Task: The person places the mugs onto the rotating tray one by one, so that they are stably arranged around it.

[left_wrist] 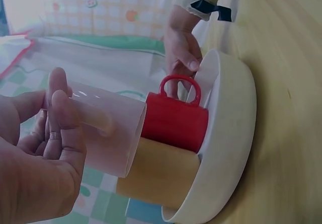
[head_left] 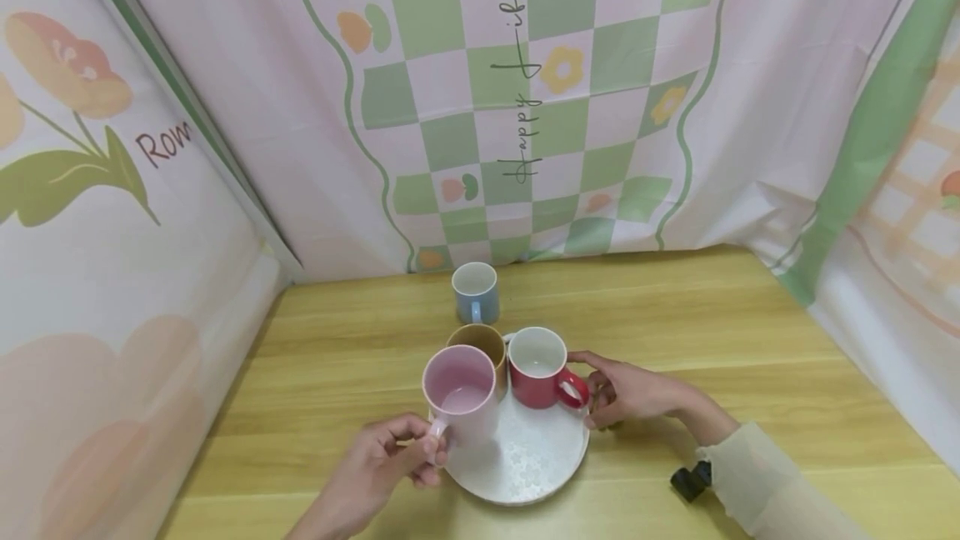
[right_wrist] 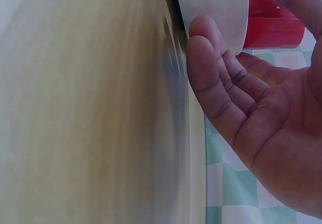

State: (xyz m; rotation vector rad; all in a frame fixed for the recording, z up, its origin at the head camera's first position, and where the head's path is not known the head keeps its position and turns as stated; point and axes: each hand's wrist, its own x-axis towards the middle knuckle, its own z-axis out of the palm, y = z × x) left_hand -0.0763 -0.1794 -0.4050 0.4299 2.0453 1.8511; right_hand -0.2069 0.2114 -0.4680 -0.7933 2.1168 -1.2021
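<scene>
Pink mug (head_left: 459, 390), one: raised over the near left part of the tray, upright, in front of the mustard mug; whether the two touch cannot be told.

Left hand (head_left: 375, 457): thumb and fingers pinching the pink mug's handle.

White tray (head_left: 525, 461), one: round, with a raised rim, flat on the table.

Red mug (head_left: 534, 388), one: white inside, upright on the tray, handle pointing right toward the right hand.

Mustard mug (head_left: 486, 340), one: upright on the far left of the tray, just beside the red mug, partly hidden by the pink mug.

Right hand (head_left: 633, 394): fingers loosely bent, relaxed, at the tray's right edge near the red handle; whether they touch the tray is unclear.

Blue mug (head_left: 487, 304), one: pale inside, upright on the table beyond the tray.

Table (head_left: 337, 357): wood-grain, yellowish.

Sleeve (head_left: 765, 477): pale, on the right arm, black item (head_left: 690, 482) at its cuff.

Cloth (head_left: 495, 90): green-and-white checks, lettered "Happy Life", behind the table.
</scene>
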